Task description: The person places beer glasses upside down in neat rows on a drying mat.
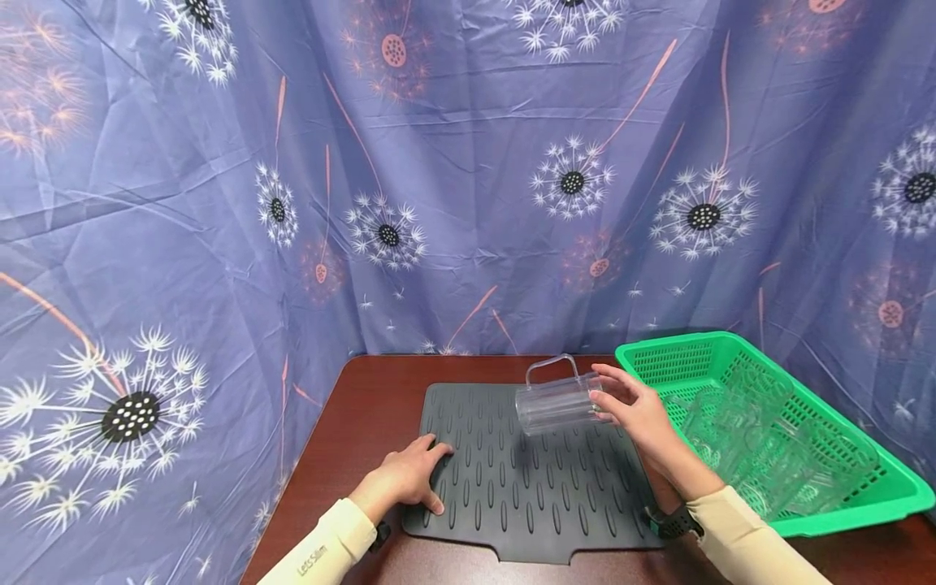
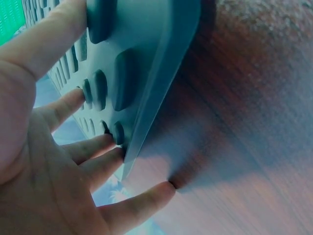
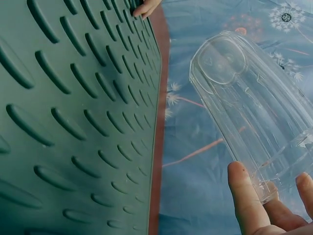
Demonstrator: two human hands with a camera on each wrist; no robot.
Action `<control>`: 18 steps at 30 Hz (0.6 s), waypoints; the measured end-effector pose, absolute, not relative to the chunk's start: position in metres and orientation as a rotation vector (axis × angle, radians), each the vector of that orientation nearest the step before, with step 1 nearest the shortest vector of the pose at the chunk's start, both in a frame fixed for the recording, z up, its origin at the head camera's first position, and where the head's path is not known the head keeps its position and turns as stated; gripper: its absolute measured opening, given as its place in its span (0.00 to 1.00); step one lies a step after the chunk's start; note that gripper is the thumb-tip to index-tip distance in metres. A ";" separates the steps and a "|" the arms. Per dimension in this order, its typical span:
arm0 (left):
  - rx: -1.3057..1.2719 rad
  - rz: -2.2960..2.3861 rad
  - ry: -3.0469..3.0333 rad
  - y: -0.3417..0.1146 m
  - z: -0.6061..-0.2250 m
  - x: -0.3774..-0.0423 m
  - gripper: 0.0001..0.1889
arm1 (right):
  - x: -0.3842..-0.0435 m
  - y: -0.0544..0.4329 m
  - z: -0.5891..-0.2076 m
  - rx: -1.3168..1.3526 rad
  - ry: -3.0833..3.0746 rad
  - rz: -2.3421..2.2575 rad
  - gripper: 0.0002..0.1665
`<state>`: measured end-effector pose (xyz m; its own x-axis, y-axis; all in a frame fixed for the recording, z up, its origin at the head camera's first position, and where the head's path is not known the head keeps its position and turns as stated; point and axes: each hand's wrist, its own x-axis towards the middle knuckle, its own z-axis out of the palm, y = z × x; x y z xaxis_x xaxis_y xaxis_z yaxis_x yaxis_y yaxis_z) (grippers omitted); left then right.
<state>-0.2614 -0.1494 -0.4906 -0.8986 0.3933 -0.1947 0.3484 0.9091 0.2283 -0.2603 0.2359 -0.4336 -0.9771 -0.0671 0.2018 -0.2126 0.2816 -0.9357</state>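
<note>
My right hand (image 1: 638,413) holds a clear mug (image 1: 552,408) by its rim end, fingers and thumb pinching it. The mug lies on its side in the air above a dark grey drying mat (image 1: 530,524), its base pointing left and its handle upward. In the right wrist view, the see-through mug (image 3: 244,93) shows its closed base away from the fingers (image 3: 244,196). At the mat's left edge rests my left hand (image 1: 411,474), fingers spread. The left wrist view has its fingertips against the ribbed mat (image 2: 142,63), with one finger on the wooden table.
To the right of the mat stands a green plastic basket (image 1: 841,520) with several clear mugs (image 1: 760,431) heaped inside. The red-brown table (image 1: 366,398) ends at a blue dandelion-print curtain (image 1: 468,203) behind and to the left.
</note>
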 end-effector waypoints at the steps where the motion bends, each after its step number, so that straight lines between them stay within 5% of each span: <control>1: 0.562 0.276 2.837 -0.149 -0.490 -0.261 0.48 | -0.260 0.235 -0.434 0.256 -2.419 1.802 0.35; 18: 0.581 0.259 2.828 -0.151 -0.490 -0.263 0.48 | -0.257 0.219 -0.450 0.098 -2.327 2.070 0.34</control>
